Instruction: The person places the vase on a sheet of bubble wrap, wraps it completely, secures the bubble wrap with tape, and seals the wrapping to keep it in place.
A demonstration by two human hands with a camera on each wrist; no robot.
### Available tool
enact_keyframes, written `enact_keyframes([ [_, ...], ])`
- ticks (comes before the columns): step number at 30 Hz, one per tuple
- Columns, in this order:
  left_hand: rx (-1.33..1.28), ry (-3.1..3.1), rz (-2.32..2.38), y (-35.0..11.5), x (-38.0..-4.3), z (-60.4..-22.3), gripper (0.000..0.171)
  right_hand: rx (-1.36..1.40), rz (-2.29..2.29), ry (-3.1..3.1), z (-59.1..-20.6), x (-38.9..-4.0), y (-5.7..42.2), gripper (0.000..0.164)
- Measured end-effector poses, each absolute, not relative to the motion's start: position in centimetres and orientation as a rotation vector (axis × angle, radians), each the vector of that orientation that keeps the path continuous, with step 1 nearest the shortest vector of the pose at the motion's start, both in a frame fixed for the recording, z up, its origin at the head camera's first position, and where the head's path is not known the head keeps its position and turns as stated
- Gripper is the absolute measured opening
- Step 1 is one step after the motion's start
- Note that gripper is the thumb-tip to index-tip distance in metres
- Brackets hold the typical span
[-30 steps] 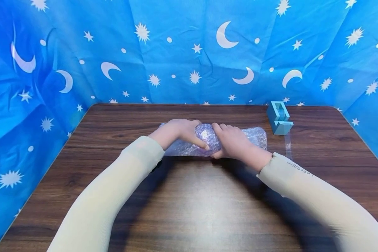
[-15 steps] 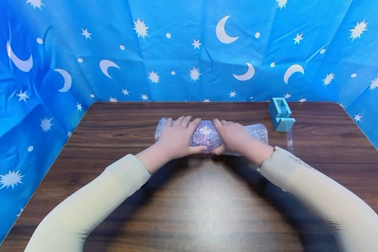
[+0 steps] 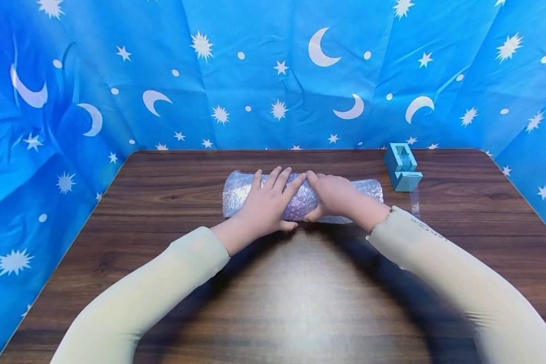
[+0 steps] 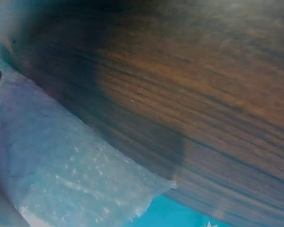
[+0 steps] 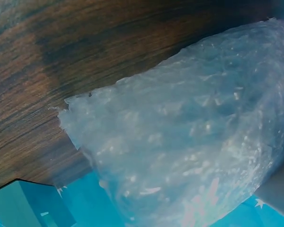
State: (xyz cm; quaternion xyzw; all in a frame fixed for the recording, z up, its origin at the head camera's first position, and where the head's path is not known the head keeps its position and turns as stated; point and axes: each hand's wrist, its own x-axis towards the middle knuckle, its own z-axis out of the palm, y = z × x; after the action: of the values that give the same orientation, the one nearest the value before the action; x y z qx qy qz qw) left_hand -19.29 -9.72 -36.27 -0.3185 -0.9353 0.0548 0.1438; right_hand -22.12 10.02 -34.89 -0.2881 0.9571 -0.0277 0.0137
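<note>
A roll of clear bubble wrap [image 3: 302, 201] lies crosswise on the table, with something purple showing through its thicker middle. Spread, fairly straight fingers of my left hand [image 3: 266, 205] rest across the roll left of the middle, the thumb along its near side. My right hand [image 3: 338, 196] grips the roll just right of the middle, fingers over the top and thumb in front. In the left wrist view one loose end of the bubble wrap [image 4: 80, 165] flares out; the right wrist view shows the other end of the wrap [image 5: 180, 123]. The wrapped thing itself is hidden.
A light blue tape dispenser [image 3: 400, 169] stands at the back right of the dark wooden table [image 3: 164, 167]. From its front hangs a strip of clear tape [image 3: 415, 202]. Blue cloth [image 3: 255, 76] with moons and stars encloses the back and sides.
The left hand has swung from behind the roll's left part to lie over it with fingers spread, then shifted slightly right. The right hand has kept its grip near the middle.
</note>
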Motion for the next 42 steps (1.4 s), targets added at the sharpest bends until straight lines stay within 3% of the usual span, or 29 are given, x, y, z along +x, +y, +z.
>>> enact_keyframes([
  [7,-0.897,-2.681,0.219,-9.2,-20.2,-36.5,0.112,-0.903,-0.13,2.918,-34.6,-23.0,10.1,0.102],
  [24,-0.91,-2.722,0.206,-9.1,-21.5,-36.4,0.113,-0.859,-0.276,2.801,-34.3,-24.4,10.1,0.088],
  [42,-0.932,-2.761,0.144,-9.3,-20.5,-36.0,0.111,-0.839,-0.321,2.749,-34.5,-23.8,10.2,0.086],
])
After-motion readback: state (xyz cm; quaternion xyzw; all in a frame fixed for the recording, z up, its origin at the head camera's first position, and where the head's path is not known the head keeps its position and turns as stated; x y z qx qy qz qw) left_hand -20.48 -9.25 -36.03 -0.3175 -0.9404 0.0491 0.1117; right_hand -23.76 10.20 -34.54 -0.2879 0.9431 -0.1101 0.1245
